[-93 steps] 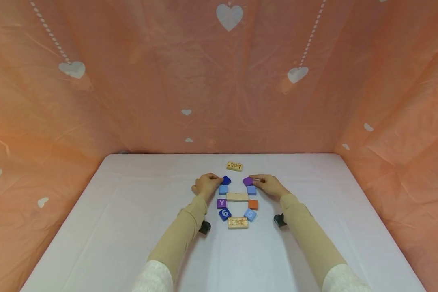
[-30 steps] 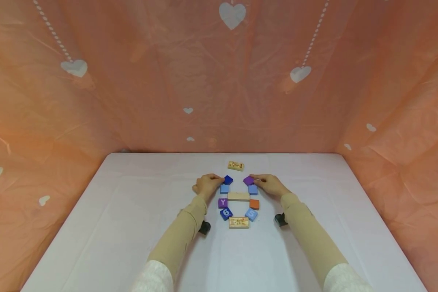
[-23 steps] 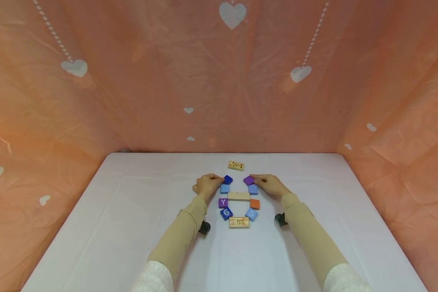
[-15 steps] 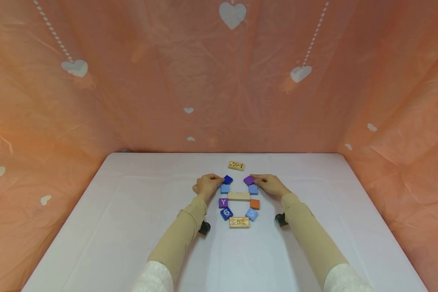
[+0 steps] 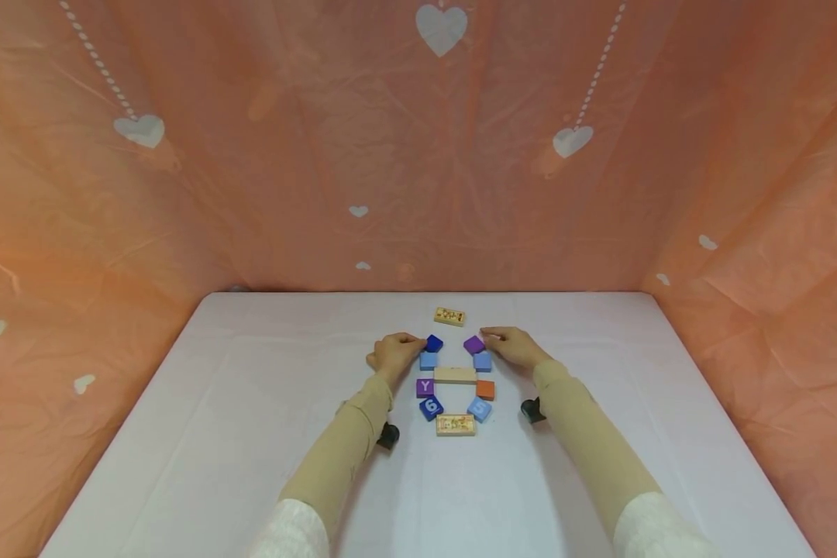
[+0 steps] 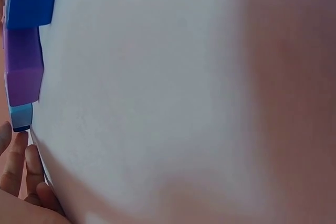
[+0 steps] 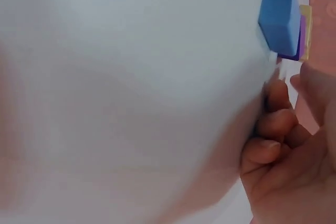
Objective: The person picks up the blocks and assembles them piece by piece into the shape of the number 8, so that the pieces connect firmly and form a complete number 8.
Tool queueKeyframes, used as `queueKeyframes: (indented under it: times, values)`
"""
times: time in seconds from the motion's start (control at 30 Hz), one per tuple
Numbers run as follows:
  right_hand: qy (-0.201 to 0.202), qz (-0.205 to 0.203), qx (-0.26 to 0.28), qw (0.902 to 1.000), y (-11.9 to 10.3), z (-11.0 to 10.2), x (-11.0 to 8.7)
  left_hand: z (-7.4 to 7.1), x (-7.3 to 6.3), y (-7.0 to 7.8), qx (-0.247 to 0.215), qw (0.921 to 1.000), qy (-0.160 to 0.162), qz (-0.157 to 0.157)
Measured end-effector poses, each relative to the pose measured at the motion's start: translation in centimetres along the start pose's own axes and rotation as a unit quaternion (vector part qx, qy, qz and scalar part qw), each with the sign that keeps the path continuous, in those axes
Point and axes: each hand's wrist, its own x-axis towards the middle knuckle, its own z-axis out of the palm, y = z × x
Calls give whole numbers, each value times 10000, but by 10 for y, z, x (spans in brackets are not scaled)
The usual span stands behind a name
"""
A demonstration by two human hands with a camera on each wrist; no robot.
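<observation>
My left hand pinches the outer corner of a dark blue block at the top left of a ring of blocks. In the left wrist view, its fingertips are right at that block, under a light blue one. Across the ring, a purple block lies turned on its corner. My right hand hovers just beyond its right side, holding nothing. The right wrist view shows that hand's fingers loosely bent, a small gap away from the purple block, which is mostly hidden behind a light blue block.
Below are a plain wooden bar, a purple Y block, an orange block, number blocks 6 and 5, and a printed wooden tile. Another printed tile lies farther back on the white table.
My right hand has let go of the purple block and moved slightly up and to the right. My left hand stays at the dark blue block. The blocks keep their arrangement.
</observation>
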Motion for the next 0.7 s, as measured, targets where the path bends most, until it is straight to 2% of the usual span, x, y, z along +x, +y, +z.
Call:
queueKeyframes:
  times: [0.17, 0.47, 0.7]
  values:
    - [119, 81, -48, 9999, -10, 2, 6, -1, 1, -1, -5, 10000, 5, -18]
    - [437, 48, 185, 9989, -23, 12, 19, 0, 0, -3, 64, 9999, 26, 85]
    - [447, -40, -405, 9982, -31, 14, 24, 0, 0, -4, -4, 9998, 3, 195]
